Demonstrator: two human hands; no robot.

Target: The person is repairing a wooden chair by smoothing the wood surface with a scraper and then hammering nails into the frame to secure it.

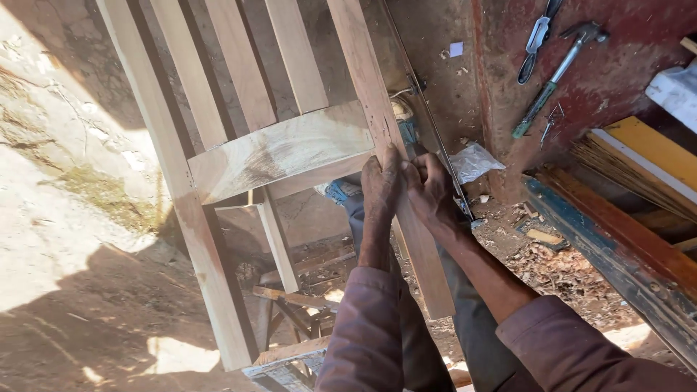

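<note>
Left hand [380,183] and right hand [430,190], fingers curled tight, grip the chair frame's upright [374,101] beside the curved rail [283,152]. Metal bar clamp [435,138] alongside. Judged risk: the grip slipping, racking the joint.

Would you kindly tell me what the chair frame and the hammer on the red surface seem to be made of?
Chair frame: bare, unfinished wood, pale with visible grain and dark smudges. Hammer: apparently a steel head and shaft, grey and shiny, with a green grip, perhaps rubber or paint.

Hammer [555,76] lies right of chair frame [276,156], beside pliers [536,40].
</note>
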